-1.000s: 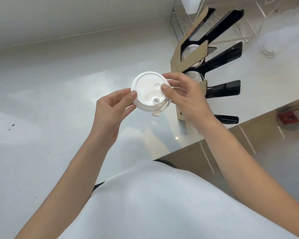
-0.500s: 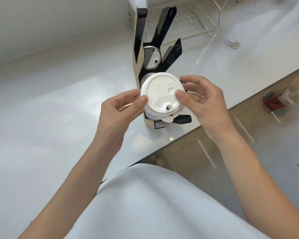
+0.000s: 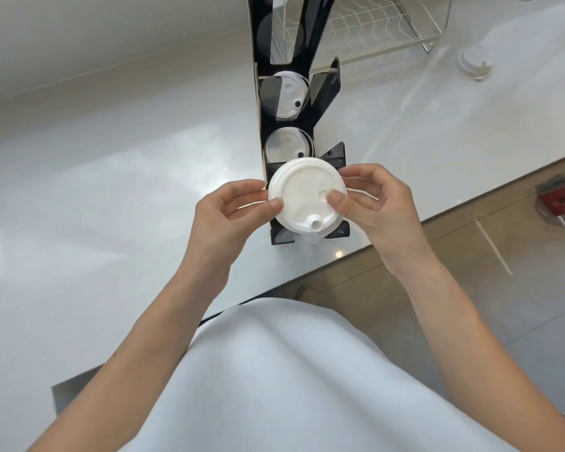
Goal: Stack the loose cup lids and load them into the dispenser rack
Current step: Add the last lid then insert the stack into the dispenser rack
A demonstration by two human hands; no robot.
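Now we are holding the lids [image 3: 302,194] right over the rack [image 3: 294,125] nearest slot, no longer beside it; left hand [image 3: 229,216] and right hand [image 3: 377,207] are pinching the rim, above the bench [image 3: 111,190].

At the centre of the frame, the left hand [image 3: 229,216] and right hand [image 3: 377,207] pinch a round white plastic cup lid [image 3: 302,197] by its opposite edges, right thumb on top. Behind it, toward the upper centre, stands a black acrylic dispenser rack [image 3: 323,89] holding lids in two compartments. A wire rack [image 3: 375,31] lies at upper right on the pale glossy counter [image 3: 95,190].
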